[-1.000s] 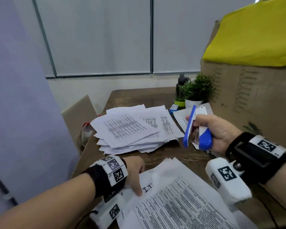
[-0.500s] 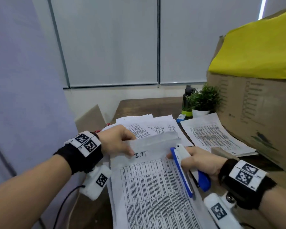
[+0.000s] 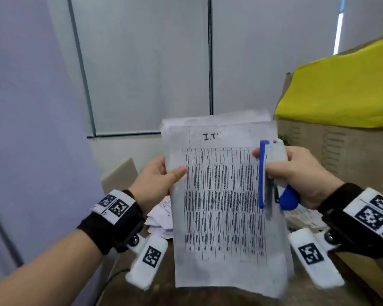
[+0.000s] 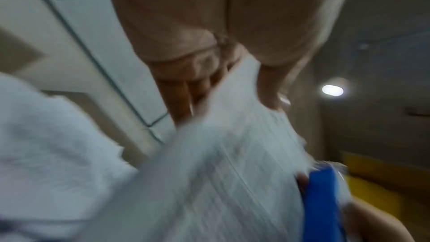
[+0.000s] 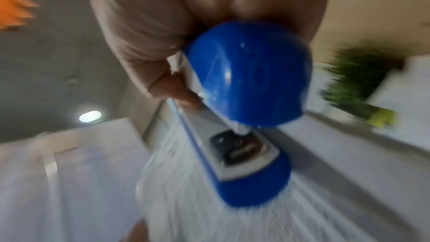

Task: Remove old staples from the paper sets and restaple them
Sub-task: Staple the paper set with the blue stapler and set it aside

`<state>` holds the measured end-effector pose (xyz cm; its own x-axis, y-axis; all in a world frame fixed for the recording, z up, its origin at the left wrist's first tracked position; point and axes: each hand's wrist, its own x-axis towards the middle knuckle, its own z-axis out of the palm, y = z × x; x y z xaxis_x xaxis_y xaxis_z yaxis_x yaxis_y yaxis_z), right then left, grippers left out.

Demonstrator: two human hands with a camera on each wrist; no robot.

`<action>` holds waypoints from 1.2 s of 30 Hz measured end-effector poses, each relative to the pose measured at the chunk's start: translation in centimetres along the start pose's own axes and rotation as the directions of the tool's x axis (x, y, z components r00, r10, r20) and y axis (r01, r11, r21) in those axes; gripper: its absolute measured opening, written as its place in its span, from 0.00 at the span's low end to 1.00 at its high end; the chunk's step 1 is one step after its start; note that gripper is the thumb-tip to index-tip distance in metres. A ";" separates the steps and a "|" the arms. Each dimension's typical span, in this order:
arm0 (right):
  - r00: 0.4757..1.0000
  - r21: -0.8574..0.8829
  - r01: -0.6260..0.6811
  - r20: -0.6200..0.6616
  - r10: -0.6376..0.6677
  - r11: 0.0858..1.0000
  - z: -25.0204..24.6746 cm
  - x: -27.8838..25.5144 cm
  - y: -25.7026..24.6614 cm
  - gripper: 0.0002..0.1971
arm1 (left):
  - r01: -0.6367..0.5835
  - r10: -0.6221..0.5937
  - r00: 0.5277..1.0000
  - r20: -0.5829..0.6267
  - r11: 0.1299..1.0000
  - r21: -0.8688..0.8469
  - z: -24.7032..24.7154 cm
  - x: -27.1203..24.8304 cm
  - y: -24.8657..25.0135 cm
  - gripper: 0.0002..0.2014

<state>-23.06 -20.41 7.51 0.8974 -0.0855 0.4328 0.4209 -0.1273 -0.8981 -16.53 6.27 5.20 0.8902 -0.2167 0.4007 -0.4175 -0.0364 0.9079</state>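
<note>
A paper set (image 3: 221, 206) printed with a table stands upright in the air in front of me. My left hand (image 3: 161, 175) pinches its left edge, thumb on the front and fingers behind; the left wrist view shows that pinch on the paper set (image 4: 232, 154). My right hand (image 3: 296, 173) grips a blue and white stapler (image 3: 272, 173) against the set's right edge, nose pointing up. In the right wrist view the stapler (image 5: 244, 98) fills the middle, its rear end toward the camera. Both wrist views are blurred.
A pile of more papers (image 3: 160, 215) lies on the wooden table (image 3: 142, 294) behind the held set. A large cardboard box (image 3: 341, 151) with a yellow cover (image 3: 341, 96) stands at the right. A small green plant (image 5: 358, 84) shows in the right wrist view.
Both hands have lifted the paper set off the table and stood it upright in front of me. The right hand brought the stapler along, now at the set's right edge.
</note>
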 end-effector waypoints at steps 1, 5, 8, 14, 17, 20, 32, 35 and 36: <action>0.998 -0.023 0.062 -0.029 -0.062 0.998 0.5 -0.1 -1.1 0.13 | -0.064 0.063 0.994 -0.084 0.998 -0.007 1.0 0.4 1.1 0.18; 0.984 -0.095 0.174 -0.023 -0.177 0.980 2.3 -1.8 -2.1 0.21 | -0.213 0.234 0.943 -0.234 0.970 0.113 4.7 0.3 3.5 0.24; 0.995 -0.050 0.058 -0.079 -0.062 0.997 2.0 -2.5 1.0 0.20 | -0.156 0.177 0.950 -0.256 0.983 0.097 5.7 -0.5 1.3 0.13; 0.991 -0.100 -0.109 -0.090 0.100 0.989 -0.1 -2.7 5.5 0.19 | -0.077 0.054 0.951 -0.305 0.995 -0.064 5.0 -0.4 -0.5 0.11; 0.995 -0.084 -0.063 -0.082 0.056 0.995 0.2 -2.5 5.0 0.17 | -0.090 0.059 0.945 -0.321 0.993 -0.081 5.0 0.2 -0.2 0.09; 0.997 -0.098 -0.059 -0.063 0.053 0.993 0.6 -2.7 5.1 0.17 | -0.075 0.042 0.954 -0.297 0.992 -0.099 5.0 0.1 -0.7 0.09; 0.989 -0.159 -0.074 -0.139 0.052 0.985 1.0 -3.0 5.9 0.12 | -0.044 0.040 0.968 -0.249 0.999 -0.014 5.0 -0.6 -2.1 0.09; 0.985 -0.137 -0.071 -0.167 0.048 0.988 0.8 -2.7 5.9 0.15 | -0.014 0.010 0.967 -0.253 1.000 -0.011 4.7 -0.5 -2.1 0.08; 0.983 -0.132 -0.064 -0.179 0.040 0.989 0.7 -2.5 5.8 0.15 | -0.001 -0.005 0.966 -0.258 1.000 -0.021 4.5 -0.3 -1.9 0.09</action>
<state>-22.78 -20.25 1.13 0.8754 -0.2662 0.4034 0.3411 -0.2512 -0.9058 -16.84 2.00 2.77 0.9090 0.0424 0.4147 -0.4144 -0.0157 0.9100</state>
